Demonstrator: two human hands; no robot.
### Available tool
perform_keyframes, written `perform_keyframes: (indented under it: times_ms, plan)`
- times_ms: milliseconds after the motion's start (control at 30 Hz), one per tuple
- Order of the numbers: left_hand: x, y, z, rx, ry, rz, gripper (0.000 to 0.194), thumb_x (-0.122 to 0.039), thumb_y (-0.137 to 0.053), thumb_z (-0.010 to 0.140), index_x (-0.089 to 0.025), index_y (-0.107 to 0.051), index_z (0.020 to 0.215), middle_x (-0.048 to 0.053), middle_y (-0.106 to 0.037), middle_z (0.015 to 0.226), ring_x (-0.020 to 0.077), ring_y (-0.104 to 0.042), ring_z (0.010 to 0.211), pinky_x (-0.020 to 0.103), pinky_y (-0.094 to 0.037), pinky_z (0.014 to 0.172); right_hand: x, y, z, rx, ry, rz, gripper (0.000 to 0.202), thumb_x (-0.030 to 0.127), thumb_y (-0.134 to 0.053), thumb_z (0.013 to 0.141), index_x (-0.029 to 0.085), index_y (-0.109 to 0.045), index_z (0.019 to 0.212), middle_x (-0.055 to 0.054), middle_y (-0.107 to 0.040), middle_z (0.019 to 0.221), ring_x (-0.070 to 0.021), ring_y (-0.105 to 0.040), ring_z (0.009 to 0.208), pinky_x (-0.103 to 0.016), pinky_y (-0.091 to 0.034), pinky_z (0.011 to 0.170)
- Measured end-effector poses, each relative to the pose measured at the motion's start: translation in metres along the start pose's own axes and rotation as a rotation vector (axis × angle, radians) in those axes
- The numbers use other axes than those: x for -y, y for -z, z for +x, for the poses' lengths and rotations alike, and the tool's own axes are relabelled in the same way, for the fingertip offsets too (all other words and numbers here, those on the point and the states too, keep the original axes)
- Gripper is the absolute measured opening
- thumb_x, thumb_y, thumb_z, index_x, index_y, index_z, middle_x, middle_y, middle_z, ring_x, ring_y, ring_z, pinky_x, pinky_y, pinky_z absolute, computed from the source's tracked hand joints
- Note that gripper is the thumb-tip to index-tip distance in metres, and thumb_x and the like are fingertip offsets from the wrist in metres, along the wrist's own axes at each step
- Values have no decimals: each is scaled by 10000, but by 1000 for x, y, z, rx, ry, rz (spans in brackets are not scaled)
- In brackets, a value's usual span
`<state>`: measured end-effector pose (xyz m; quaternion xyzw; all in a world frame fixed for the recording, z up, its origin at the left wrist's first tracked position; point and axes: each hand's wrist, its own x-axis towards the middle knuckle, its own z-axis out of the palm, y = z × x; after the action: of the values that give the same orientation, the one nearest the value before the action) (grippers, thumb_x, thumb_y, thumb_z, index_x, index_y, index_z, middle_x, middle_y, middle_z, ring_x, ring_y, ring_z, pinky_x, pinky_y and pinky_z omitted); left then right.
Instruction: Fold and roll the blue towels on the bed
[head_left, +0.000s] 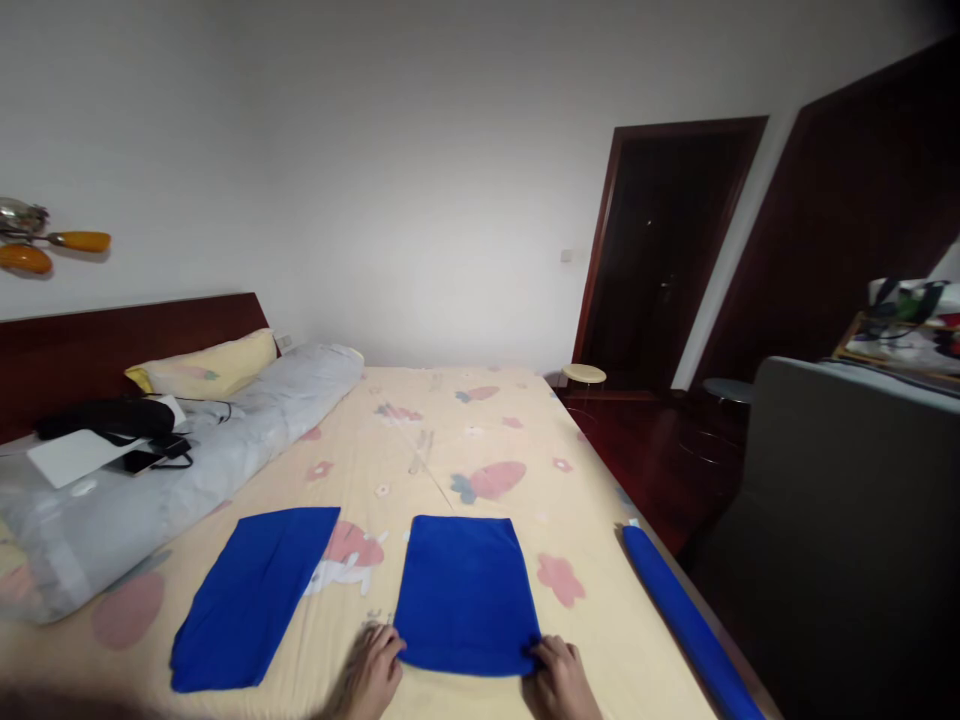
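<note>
As fingers (388, 645) (553, 655) pinch it, the middle blue cloth (466, 597) points lengthwise forward.

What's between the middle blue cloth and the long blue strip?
Between the cloth and strip, the head view shows only bedsheet with a printed flower, plus the right hand at the near end.

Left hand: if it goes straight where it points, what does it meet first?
The left hand would likely meet the middle blue cloth first, at its near left corner; fingertips seem to touch it.
</note>
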<state>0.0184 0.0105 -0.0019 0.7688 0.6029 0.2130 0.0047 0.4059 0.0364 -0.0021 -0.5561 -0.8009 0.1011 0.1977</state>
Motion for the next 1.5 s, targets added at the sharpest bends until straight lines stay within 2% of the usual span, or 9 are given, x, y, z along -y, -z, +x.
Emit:
perform_keyframes:
  times_ms: [133, 300, 467, 667, 900, 1000, 1133, 1267, 1500]
  plan:
    - [1, -5, 33, 69, 337, -189, 369, -60, -428, 762, -198, -671, 1003, 41, -695, 1019, 151, -641, 992, 263, -494, 915, -1, 3, 25, 69, -227, 106, 472, 147, -364, 793, 145, -604, 1199, -101, -663, 1022, -224, -606, 939, -370, -440, 886]
    - [-7, -20, 46, 54, 439, -77, 443, -31, -417, 778, -157, -639, 1140, 96, -653, 1164, 202, -580, 1134, 347, -416, 1010, -3, -25, 31, -131, -140, -167, 519, 88, -331, 792, 149, -593, 1236, -131, -629, 1130, -259, -577, 1024, -399, -426, 903]
    - [-33, -37, 34, 137, 332, 251, 565, 5, -362, 830, -241, -601, 1279, 85, -533, 1381, 228, -456, 1302, 438, -307, 1110, 3, -66, 24, -243, 13, -267, 458, 116, -431, 764, 155, -624, 1178, -142, -609, 1213, -279, -552, 1111, -396, -427, 952]
    - [-50, -28, 31, 43, 371, 321, 469, -87, -417, 846, -204, -637, 1244, 99, -584, 1315, 289, -488, 1264, 451, -385, 1047, 37, -47, 28, -169, -150, -241, 372, 155, -468, 762, 104, -648, 1084, -159, -628, 1049, -302, -565, 948, -450, -419, 851]
    - [-95, -77, 20, 9, -88, 146, 630, -83, -389, 791, -209, -492, 1400, 16, -451, 1455, 187, -453, 1323, 324, -411, 1082, 90, -76, 29, -146, 129, -77, 413, 184, -503, 785, 226, -604, 1184, -70, -621, 1222, -257, -551, 1106, -394, -332, 974]
    - [-83, -71, 13, 30, -156, 203, 713, -86, -384, 795, -250, -330, 1487, -4, -338, 1509, 188, -410, 1358, 357, -419, 1076, 76, -74, 22, -187, 171, -101, 343, 185, -455, 850, 250, -598, 1154, -42, -635, 1185, -218, -570, 1046, -363, -331, 931]
    - [-40, -26, 2, 96, -171, 250, 674, -147, -321, 915, -330, -87, 1521, -18, -261, 1537, 176, -362, 1386, 377, -402, 1079, 36, -41, 8, -324, 196, -206, 314, 212, -464, 874, 230, -576, 1166, -47, -642, 1146, -206, -572, 992, -353, -322, 890]
    - [-14, 5, -3, 208, -120, 218, 629, -189, -283, 956, -345, -32, 1511, -19, -222, 1548, 172, -307, 1414, 405, -338, 1123, 18, -17, 0, -302, 211, -248, 316, 206, -459, 876, 237, -568, 1171, -49, -640, 1138, -208, -569, 976, -350, -327, 834]
    - [-6, -16, 3, 295, -8, 292, 794, 29, -293, 777, -333, -264, 1482, -53, -273, 1528, 162, -322, 1406, 420, -336, 1131, 25, -24, 12, -160, 17, -241, 368, 166, -439, 844, 235, -591, 1172, -78, -639, 1126, -246, -549, 986, -430, -334, 907]
